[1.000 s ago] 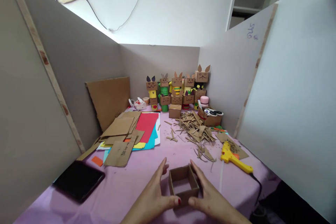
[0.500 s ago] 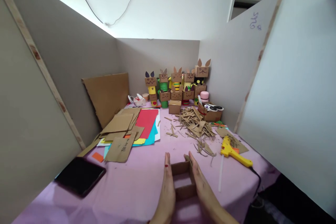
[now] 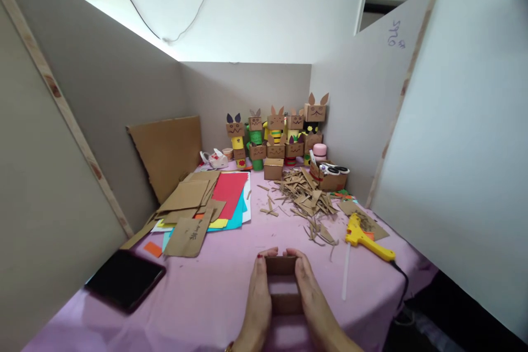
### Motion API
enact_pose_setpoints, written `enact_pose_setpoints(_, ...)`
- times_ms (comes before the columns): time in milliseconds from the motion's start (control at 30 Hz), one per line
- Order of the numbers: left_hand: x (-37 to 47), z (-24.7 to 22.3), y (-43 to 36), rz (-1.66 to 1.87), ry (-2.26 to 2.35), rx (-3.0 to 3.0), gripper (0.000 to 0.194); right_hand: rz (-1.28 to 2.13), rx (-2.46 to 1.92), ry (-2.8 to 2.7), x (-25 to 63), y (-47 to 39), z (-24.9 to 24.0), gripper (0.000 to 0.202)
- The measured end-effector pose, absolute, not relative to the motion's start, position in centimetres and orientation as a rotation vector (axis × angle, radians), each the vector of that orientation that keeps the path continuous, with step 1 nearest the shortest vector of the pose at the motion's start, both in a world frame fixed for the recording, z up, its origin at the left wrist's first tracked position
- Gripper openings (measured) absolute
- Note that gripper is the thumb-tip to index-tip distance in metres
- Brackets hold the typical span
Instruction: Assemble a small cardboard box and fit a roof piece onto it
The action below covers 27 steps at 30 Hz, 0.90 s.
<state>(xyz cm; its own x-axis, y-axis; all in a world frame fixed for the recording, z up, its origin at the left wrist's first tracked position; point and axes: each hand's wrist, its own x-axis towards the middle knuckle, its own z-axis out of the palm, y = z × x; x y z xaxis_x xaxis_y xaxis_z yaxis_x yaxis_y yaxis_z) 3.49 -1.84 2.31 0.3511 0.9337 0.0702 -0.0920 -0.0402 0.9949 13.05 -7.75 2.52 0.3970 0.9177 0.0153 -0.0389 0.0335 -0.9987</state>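
Between my palms stands a small open cardboard frame (image 3: 284, 303) on the pink tablecloth. I see tablecloth through its middle. My left hand (image 3: 259, 297) lies along its left side, and my right hand (image 3: 310, 294) presses the right side. The fingertips of both hands bend around the far wall. My hands hide most of the two side walls. Off to the right lies a yellow glue gun (image 3: 367, 239) with a clear glue stick (image 3: 345, 272) sticking out of its back.
A black tablet (image 3: 126, 279) lies at left, before stacked cardboard (image 3: 185, 198) and coloured paper (image 3: 233, 192). Cardboard scraps (image 3: 307, 192) are heaped right of centre. Behind them stand a box with scissors (image 3: 330, 177) and several cardboard animal figures (image 3: 276, 121). Partitions enclose the table.
My fingers have curled in around the far wall of the frame, where they were stretched straight before. The frame looks squarer, its right side no longer slanting. The view has shifted slightly.
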Motion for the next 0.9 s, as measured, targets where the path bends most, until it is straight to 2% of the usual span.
enact_pose_setpoints(200,3.5,2.1,-1.9,1.02,0.803,1.314,0.054,0.889,-1.301,-0.871,13.1,-7.6,2.7,0.066)
enact_pose_setpoints(400,3.0,2.3,-1.5,0.974,0.736,1.207,0.07,0.917,-1.199,-0.738,13.4,-7.6,1.3,0.071)
enact_pose_setpoints(567,2.5,2.6,-1.7,0.984,0.714,1.113,0.067,1.032,-1.041,-0.66,13.9,-7.7,0.8,0.08)
enact_pose_setpoints(700,2.8,2.5,-2.1,0.988,0.746,1.155,0.07,0.931,-1.204,-0.735,13.6,-7.7,1.4,0.083)
enact_pose_setpoints(900,3.4,2.1,-1.7,0.991,0.781,1.245,0.075,0.886,-1.278,-0.78,13.1,-7.4,1.7,0.077)
